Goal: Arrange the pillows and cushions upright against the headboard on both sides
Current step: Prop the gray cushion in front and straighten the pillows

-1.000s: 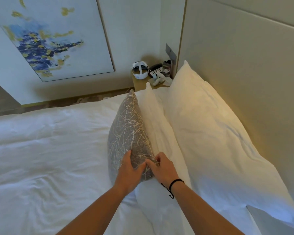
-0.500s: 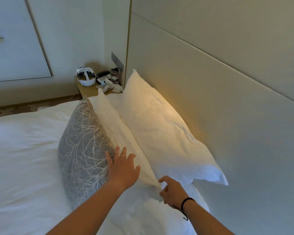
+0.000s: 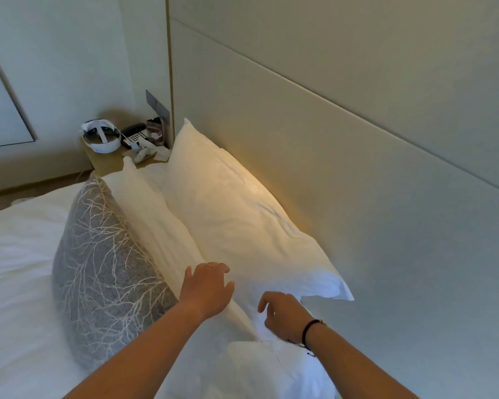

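A large white pillow leans upright against the beige headboard. In front of it stands a second white pillow, and a grey cushion with a pale branch pattern leans on that one. My left hand rests flat, fingers apart, on the near end of the second pillow, between the two white ones. My right hand, fingers loosely curled, touches the white pillow fabric just below the back pillow's near corner. It holds nothing that I can see.
The white duvet spreads to the left. A small bedside table at the far end carries a white headset, a phone and small items. A framed picture edge shows on the left wall.
Both hands left the grey cushion. The left one moved right onto the middle pillow, the right one onto the fabric by the back pillow's corner. My view swung toward the headboard.
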